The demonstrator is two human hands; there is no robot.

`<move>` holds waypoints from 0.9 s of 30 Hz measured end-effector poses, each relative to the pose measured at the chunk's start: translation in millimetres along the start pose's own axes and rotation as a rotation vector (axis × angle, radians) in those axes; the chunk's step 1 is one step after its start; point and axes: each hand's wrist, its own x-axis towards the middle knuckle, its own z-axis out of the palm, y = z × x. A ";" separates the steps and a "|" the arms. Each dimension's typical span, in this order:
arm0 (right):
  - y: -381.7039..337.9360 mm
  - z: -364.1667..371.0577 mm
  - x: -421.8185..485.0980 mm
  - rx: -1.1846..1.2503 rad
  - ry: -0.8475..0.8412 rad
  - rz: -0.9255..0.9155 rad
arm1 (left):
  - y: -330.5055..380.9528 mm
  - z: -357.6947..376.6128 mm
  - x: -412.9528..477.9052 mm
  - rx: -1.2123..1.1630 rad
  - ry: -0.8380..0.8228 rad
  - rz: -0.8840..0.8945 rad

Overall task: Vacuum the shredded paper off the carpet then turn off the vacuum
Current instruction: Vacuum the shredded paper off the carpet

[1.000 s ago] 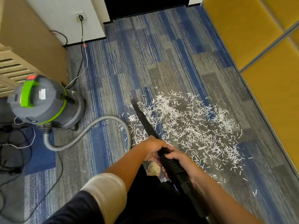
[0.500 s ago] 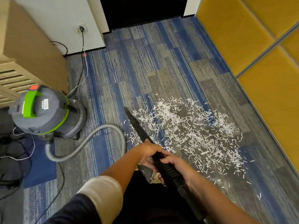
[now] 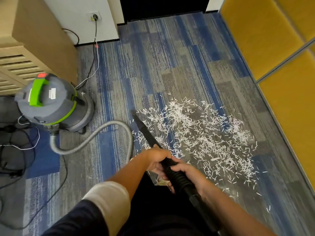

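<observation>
Left hand: the left hand [image 3: 157,158] is wrapped over the black nozzle [image 3: 146,132], fingers curled round the tube. It is the forward of the two grips.
Right hand: the right hand [image 3: 189,174] clasps the ribbed black cuff [image 3: 179,178] just behind the left hand, and the two hands are almost touching.
Nozzle: long and narrow, it slants away from the hands, up and to the left. Its tip sits at the left fringe of the scatter (whether it actually touches the pile cannot be told).
Paper: the shredded paper [image 3: 201,137] lies in a broad white patch on the carpet [image 3: 170,65], ahead and to the right of both hands. Its nearest strips run up beside the right hand and wrist, and a few stray bits lie left of the nozzle.
Vacuum: the grey canister vacuum [image 3: 56,106], with its green handle [image 3: 37,92], stands well to the left of the hands and apart from the main patch, just in front of a wooden cabinet [image 3: 34,40].
Hose: a grey ribbed hose [image 3: 95,137] leaves the canister's base, loops across the carpet and passes out of sight by the left forearm.
Cord: a power cord [image 3: 95,48] runs up from the floor near the canister to a wall socket [image 3: 95,17].
Edges: yellow panels [image 3: 264,31] line the right side of the carpet, and dark cables [image 3: 10,142] lie tangled at far left.
</observation>
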 end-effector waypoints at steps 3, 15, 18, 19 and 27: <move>2.8 -5.9 -3.2 -0.016 -0.022 -0.009 | -3.6 9.4 3.2 0.001 0.008 0.002; 14.0 -17.2 -9.9 -0.010 0.047 0.044 | -14.4 4.0 3.2 -0.117 0.060 0.008; 10.4 -13.5 -10.4 -0.033 0.021 0.038 | -13.1 2.8 -2.0 -0.165 -0.009 0.010; 10.0 -12.5 -11.2 -0.041 0.019 0.037 | -12.8 3.7 -2.3 -0.171 -0.013 0.012; -1.0 -12.9 7.0 -0.274 0.057 0.118 | -17.9 6.8 -8.2 -0.115 -0.114 0.072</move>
